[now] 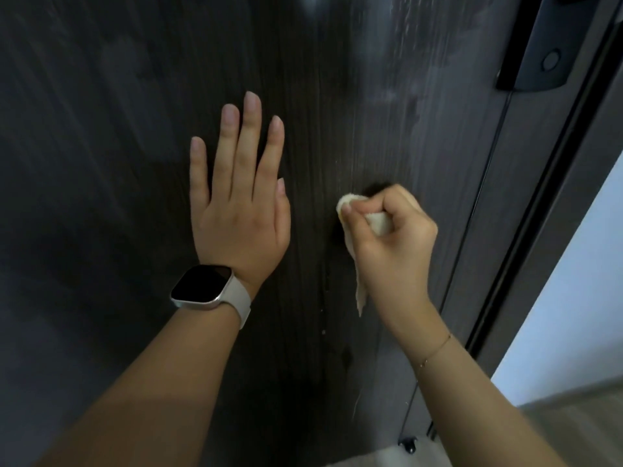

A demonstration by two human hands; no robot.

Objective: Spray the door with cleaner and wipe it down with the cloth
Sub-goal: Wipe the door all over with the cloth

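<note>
A dark wood-grain door [111, 136] fills most of the view. Pale spray streaks and droplets show on its upper right part and lower middle. My left hand [237, 200] lies flat against the door with fingers spread, holding nothing; a watch with a pale strap sits on that wrist. To its right, my right hand [391, 237] is closed around a small cream cloth [377, 222] bunched in the fist and pressed against the door. A tail of the cloth hangs below the hand. No spray bottle is in view.
A black lock plate with a handle [553, 45] is mounted at the door's upper right. The door's edge and dark frame [526, 230] run diagonally down the right side. Beyond them are a pale wall [580, 281] and grey floor. A small black doorstop [408, 444] sits at the bottom.
</note>
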